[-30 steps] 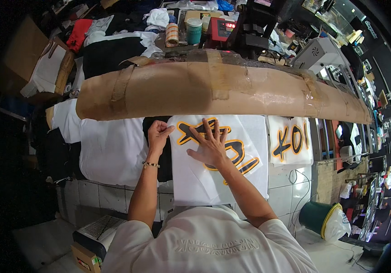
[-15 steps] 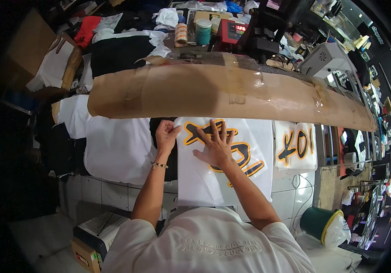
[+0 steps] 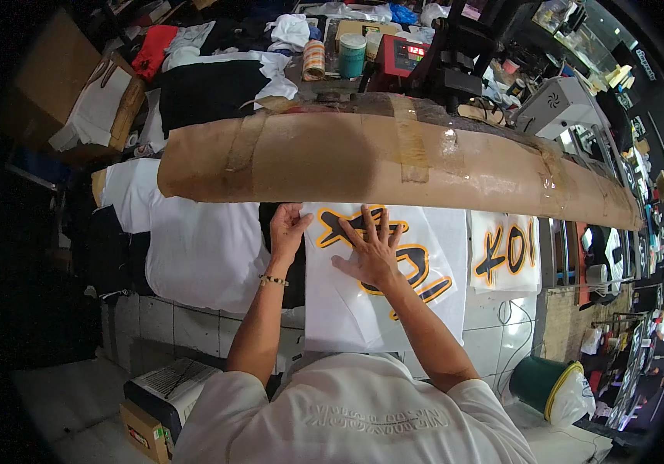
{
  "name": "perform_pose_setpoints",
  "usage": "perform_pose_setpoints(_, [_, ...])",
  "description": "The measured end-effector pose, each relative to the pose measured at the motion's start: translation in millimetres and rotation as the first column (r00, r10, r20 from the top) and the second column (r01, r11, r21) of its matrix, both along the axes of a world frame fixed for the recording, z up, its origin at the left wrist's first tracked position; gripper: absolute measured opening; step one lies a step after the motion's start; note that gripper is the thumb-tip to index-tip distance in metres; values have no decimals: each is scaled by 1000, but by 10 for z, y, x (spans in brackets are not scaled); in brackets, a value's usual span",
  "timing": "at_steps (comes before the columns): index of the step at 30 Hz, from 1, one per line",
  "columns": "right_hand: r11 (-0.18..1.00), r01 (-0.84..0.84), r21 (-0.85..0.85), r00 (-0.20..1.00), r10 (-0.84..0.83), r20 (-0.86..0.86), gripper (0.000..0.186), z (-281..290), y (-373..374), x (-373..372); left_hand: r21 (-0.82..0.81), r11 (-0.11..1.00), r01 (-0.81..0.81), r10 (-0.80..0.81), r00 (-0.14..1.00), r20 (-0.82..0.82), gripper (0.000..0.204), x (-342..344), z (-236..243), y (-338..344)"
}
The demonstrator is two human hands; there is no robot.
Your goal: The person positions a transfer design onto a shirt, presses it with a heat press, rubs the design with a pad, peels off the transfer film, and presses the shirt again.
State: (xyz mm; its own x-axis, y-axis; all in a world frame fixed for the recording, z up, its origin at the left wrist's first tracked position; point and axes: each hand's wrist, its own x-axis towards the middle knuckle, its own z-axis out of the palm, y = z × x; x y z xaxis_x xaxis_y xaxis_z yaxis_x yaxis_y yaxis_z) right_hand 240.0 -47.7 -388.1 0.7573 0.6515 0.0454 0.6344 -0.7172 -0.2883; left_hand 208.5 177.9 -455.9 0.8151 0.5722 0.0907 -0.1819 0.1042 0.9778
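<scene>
A white cloth garment (image 3: 340, 321) lies spread in front of me, under the front edge of a brown-covered press head. On it rests a clear transfer film (image 3: 434, 267) with large black lettering edged in orange, set at a slant. My right hand (image 3: 372, 254) presses flat on the film with its fingers spread. At the film's upper left corner, my left hand (image 3: 289, 230) is closed in a pinch, its fingertips close to the press edge. The film's corner seems to be between finger and thumb. The far part of the garment is hidden beneath the press head.
The wide press head (image 3: 270, 158), wrapped in taped brown paper, spans the table. Another lettered sheet (image 3: 506, 251) lies at the right. White garments (image 3: 204, 251) are piled at the left. Behind stand a red control box (image 3: 395, 62) and a teal-labelled jar (image 3: 352, 56). A green bucket (image 3: 537, 383) sits on the floor.
The view has shifted slightly. My left fingers have edged up toward the press edge, while my right hand stays spread on the film.
</scene>
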Motion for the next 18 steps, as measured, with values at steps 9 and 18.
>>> perform_pose_setpoints(9, [1000, 12, -7, 1000, -12, 9, 92, -13, -1, 1, -20, 998, 54, -54, 998, 22, 22, 26, 33, 158])
perform_pose_setpoints(18, [1000, 11, -25, 1000, -12, -29, 88, 16, -12, 0, -52, 998, 29, -34, 994, -104, 24, 19, 70, 130])
